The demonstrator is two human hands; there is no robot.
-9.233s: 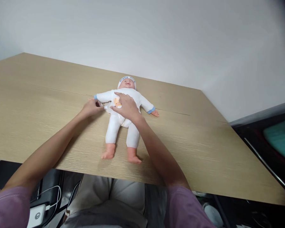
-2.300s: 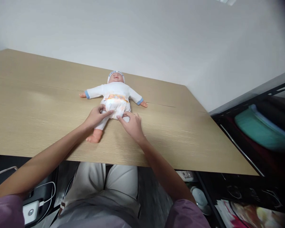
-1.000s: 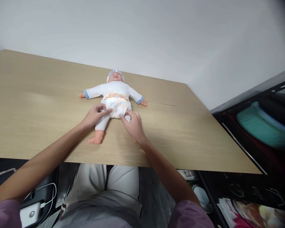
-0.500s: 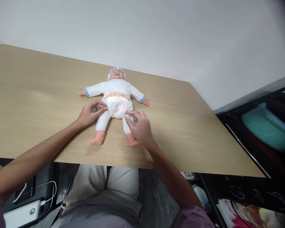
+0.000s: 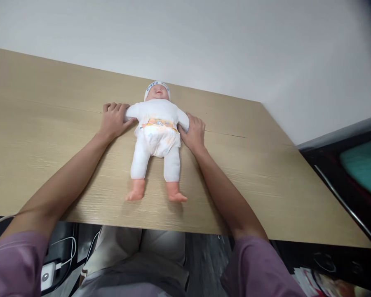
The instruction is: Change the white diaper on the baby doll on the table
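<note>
A baby doll (image 5: 154, 108) in a white suit and a white cap with blue lettering lies on its back on the wooden table (image 5: 241, 189). Round its hips sits a white diaper (image 5: 159, 138) with an orange patterned waistband. My left hand (image 5: 113, 119) is wrapped over the doll's arm at the left, covering the doll's hand. On the other side my right hand (image 5: 194, 130) grips the opposite arm, hiding that doll hand too. Both doll legs lie apart, with bare feet pointing toward me.
A white wall (image 5: 185, 45) rises behind the table. At the right stands a black shelf holding a green item (image 5: 366, 165). Below the near edge are a white device (image 5: 48, 275) with a cable, and papers (image 5: 309, 280) at the lower right.
Both hands have left the diaper's leg openings and moved up and outward onto the doll's arms. The doll appears slightly lower and further right in view, its legs now uncovered.
</note>
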